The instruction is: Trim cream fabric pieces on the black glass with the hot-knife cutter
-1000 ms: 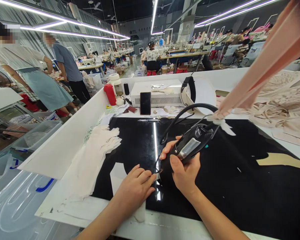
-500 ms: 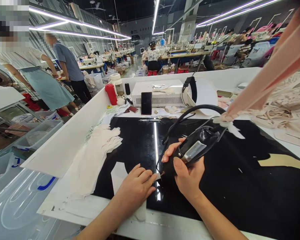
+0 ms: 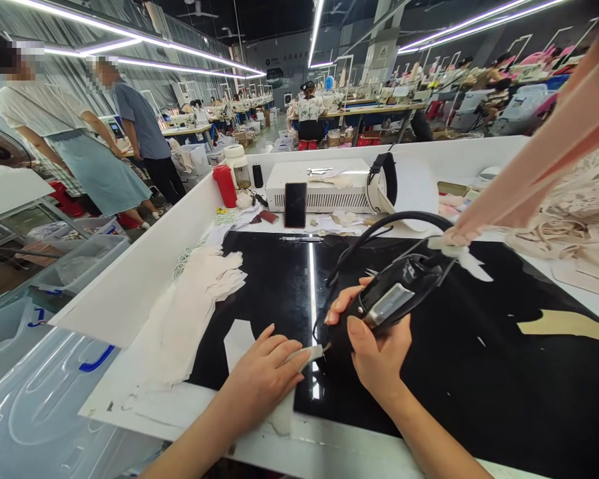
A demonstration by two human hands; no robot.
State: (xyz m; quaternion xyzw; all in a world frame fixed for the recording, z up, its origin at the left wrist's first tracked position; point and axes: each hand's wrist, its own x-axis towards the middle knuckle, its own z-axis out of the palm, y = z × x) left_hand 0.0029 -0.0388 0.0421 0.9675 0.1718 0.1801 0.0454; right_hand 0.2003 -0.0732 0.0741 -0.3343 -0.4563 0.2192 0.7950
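Note:
My right hand (image 3: 382, 349) is wrapped round a black corded hand-held tool (image 3: 394, 293) with a shiny metal plate on its side. The thin tip of the tool points left and down, close to a small white piece (image 3: 315, 352). My left hand (image 3: 262, 379) holds that piece between thumb and fingers, low over the black glossy work surface (image 3: 454, 386). Its far end reaches the tool's tip; whether they touch I cannot tell. A white pattern-like sheet (image 3: 238, 339) lies partly under my left hand. A twisted pink cloth strip (image 3: 509, 179) ties the tool's rear end from above.
Stacked pale cloth pieces (image 3: 194, 313) lie at the left. Behind stand a phone (image 3: 295, 205), a white vented box (image 3: 324, 186) and a red cup (image 3: 224, 186). A thick black cable (image 3: 374, 229) arches behind the tool. A beige piece (image 3: 569, 326) lies right. Two people stand left, beyond the white side panel (image 3: 144, 266).
The left hand has shifted slightly, and more of the small white piece shows beyond its fingertips. The right hand keeps its hold on the tool. The whole view has moved a little.

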